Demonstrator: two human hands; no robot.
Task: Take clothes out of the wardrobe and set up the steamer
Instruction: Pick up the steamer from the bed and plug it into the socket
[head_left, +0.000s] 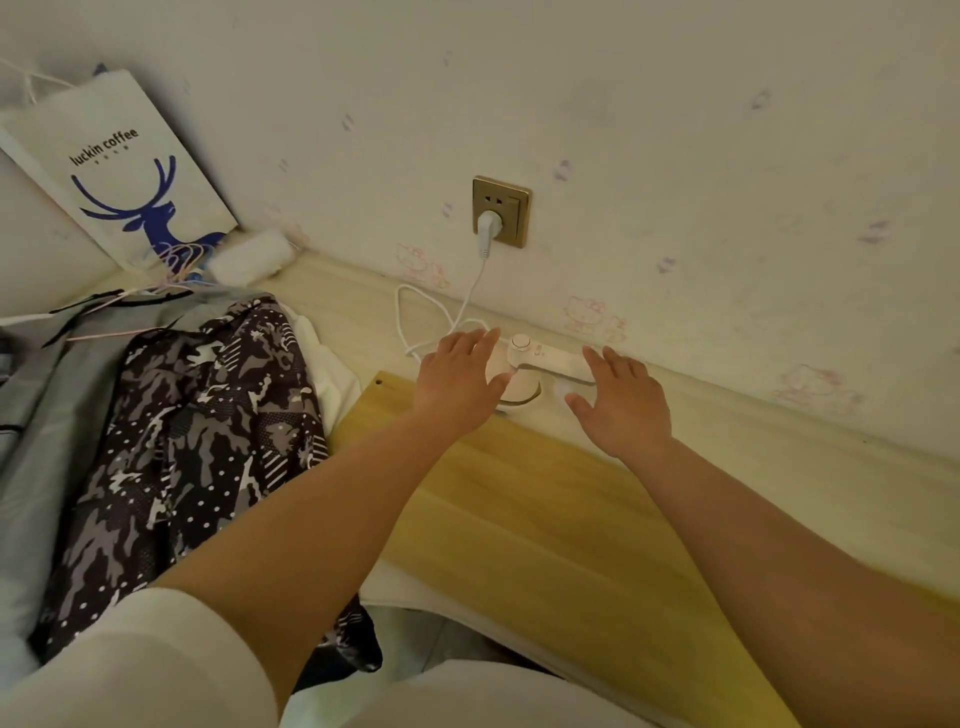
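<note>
Pale wallpaper with small cartoon prints fills the far side, and below it a cream ledge runs along the wall (675, 130). On this ledge I see one steamer (524, 364), white, lying with its handle pointing right. Its cord (415, 317) loops on the ledge and goes up to one plug (489, 226) seated in one socket (501, 210). So I judge the power part of the set-up is already done.

My left hand (460, 376) is spread flat, fingers apart, over the left end of the steamer; whether it touches I cannot tell. My right hand (621, 402) is also spread and holds nothing, just beside the handle on the right. The two hands are apart, with the steamer between them.

On the left lie the clothes: one dark camouflage garment (192, 441) on top of one grey garment (47, 415), with thin hangers (171, 270) near the far end; I cannot count those exactly. One paper bag (135, 171) with a blue deer leans on the wall. One yellow board (519, 493) lies near me, under my arms.

I think the clothes step is finished and the steamer step is in hand. The next move calls for closing one hand around the handle and lifting it without pulling the cord tight at the plug.
</note>
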